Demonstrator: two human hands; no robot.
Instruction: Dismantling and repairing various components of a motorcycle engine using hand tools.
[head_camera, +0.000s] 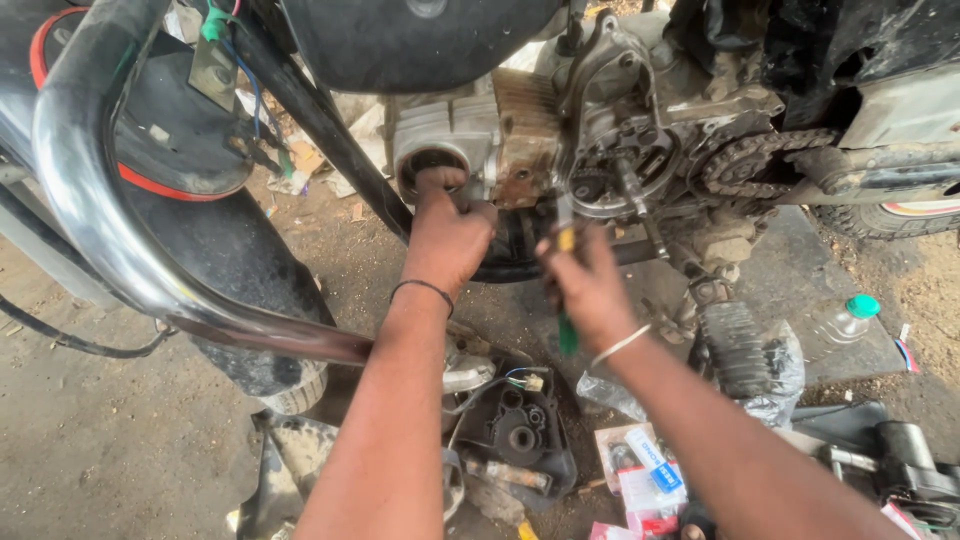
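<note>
A motorcycle engine (520, 140) with its side cover off shows gears and a drive chain (750, 160). My left hand (447, 232) presses against the engine's underside near the round cylinder opening (428, 160), fingers curled on a part I cannot make out. My right hand (585, 285) grips a screwdriver with a green and yellow handle (566, 330), its shaft pointing up into the open crankcase (625, 165).
A chrome crash guard (90, 200) curves at the left beside the front tyre (240, 270). On the dirt below lie a black engine cover (515, 425), small boxes (645, 480), a plastic bag (610, 395), a footrest (735, 345) and a bottle with a green cap (845, 320).
</note>
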